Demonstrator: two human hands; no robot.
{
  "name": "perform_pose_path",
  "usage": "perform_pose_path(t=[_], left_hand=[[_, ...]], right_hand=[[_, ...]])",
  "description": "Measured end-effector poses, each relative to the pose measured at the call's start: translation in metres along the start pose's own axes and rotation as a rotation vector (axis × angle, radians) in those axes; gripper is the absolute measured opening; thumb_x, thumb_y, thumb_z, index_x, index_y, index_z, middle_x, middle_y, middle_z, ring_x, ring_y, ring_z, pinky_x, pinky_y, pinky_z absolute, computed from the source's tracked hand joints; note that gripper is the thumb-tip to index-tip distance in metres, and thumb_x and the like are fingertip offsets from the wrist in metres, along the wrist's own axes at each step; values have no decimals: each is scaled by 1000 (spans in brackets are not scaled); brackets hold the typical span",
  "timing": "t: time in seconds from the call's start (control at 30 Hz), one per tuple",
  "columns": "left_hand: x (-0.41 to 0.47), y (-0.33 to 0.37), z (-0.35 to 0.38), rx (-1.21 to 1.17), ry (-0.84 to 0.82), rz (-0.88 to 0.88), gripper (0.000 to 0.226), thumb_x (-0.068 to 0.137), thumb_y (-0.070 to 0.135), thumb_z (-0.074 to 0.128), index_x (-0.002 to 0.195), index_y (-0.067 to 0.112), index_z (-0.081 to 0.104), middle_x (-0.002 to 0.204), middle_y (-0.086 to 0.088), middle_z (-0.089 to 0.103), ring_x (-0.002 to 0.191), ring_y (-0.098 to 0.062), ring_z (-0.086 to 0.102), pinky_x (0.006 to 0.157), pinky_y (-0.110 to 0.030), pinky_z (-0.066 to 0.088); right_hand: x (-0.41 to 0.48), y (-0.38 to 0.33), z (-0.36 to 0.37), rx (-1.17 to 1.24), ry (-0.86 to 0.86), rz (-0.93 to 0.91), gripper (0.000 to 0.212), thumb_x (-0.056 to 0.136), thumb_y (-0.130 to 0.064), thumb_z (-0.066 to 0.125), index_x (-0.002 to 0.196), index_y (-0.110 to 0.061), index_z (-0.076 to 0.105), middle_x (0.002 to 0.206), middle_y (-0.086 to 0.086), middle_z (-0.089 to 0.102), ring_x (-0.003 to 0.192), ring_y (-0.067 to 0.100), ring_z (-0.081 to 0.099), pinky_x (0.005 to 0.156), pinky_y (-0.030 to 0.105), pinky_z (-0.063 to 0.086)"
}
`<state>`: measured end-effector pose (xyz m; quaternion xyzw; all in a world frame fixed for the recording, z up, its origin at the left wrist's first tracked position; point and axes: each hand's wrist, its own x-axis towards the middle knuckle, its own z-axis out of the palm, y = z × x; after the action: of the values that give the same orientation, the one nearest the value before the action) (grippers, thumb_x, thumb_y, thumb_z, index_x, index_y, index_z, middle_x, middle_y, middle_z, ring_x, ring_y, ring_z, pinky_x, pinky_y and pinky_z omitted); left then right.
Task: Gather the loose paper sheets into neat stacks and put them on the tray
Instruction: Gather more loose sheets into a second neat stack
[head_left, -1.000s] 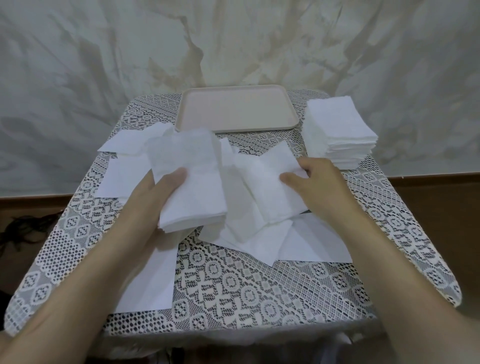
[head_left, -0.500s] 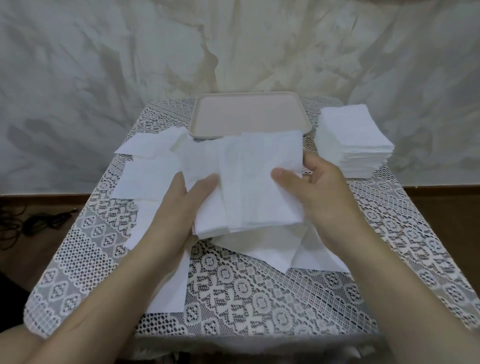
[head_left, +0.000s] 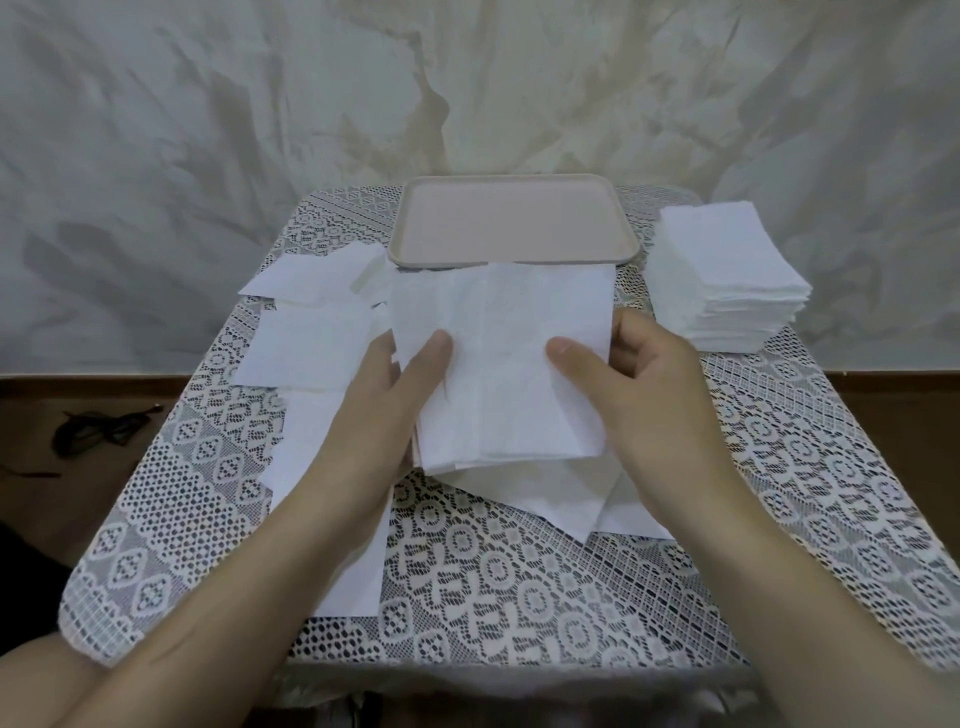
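A small stack of white paper sheets (head_left: 498, 364) is held above the middle of the table. My left hand (head_left: 384, 410) grips its left edge, thumb on top. My right hand (head_left: 634, 400) grips its right edge, thumb on top too. The pale pink tray (head_left: 514, 260) lies bare at the back centre, just beyond the held stack. Loose white sheets (head_left: 311, 343) lie spread on the left side, and more loose sheets (head_left: 550, 499) lie under and in front of the held stack.
A tall neat pile of white sheets (head_left: 727, 286) stands at the back right of the table. A lace tablecloth (head_left: 519, 587) covers the small table. A wall stands close behind. Dark cables (head_left: 98, 431) lie on the floor at left.
My right hand picked up a sheet from the table and laid it on the bundle in my left hand. Both hands now grip the squared stack at its sides.
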<state>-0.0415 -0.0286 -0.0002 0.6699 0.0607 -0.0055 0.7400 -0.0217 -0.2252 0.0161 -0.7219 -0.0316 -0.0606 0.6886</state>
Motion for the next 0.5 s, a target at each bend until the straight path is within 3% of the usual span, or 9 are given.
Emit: perform_pose_path(t=[0.13, 0.23, 0.3, 0.4, 0.5], left_hand=[[-3, 2, 2, -16, -36, -6, 56, 93, 55, 59, 144, 33, 55, 133, 7, 73, 123, -18, 70, 106, -56, 53], [-4, 3, 3, -34, -51, -8, 53, 97, 53, 61, 145, 31, 54, 135, 7, 72, 125, -16, 69, 108, -53, 51], [-4, 5, 3, -52, -53, -19, 49, 98, 54, 62, 142, 32, 56, 134, 9, 72, 125, -15, 69, 108, -54, 51], [-5, 6, 3, -57, -52, -38, 50, 94, 53, 56, 140, 34, 57, 133, 11, 73, 125, -15, 69, 108, -54, 51], [-5, 8, 2, -61, -26, -49, 44, 98, 52, 56, 137, 34, 59, 132, 11, 73, 124, -15, 69, 109, -55, 51]], right_hand=[[-2, -1, 2, 13, -27, -2, 18, 92, -21, 76, 93, -3, 70, 92, 13, 75, 87, 43, 68, 75, 57, 56], [-1, -1, 1, 21, -43, 14, 16, 92, -20, 75, 92, -4, 72, 90, 10, 76, 77, 30, 71, 69, 42, 54], [0, 0, -1, 25, -45, -3, 20, 93, -21, 75, 90, -1, 71, 89, 17, 74, 73, 23, 65, 68, 38, 48], [2, 2, -3, 33, -37, -24, 19, 93, -18, 74, 88, 0, 70, 87, 19, 73, 74, 26, 67, 69, 40, 49], [5, -1, -6, 26, -6, -22, 13, 94, -15, 73, 93, -2, 73, 92, 15, 77, 87, 37, 73, 80, 53, 58]])
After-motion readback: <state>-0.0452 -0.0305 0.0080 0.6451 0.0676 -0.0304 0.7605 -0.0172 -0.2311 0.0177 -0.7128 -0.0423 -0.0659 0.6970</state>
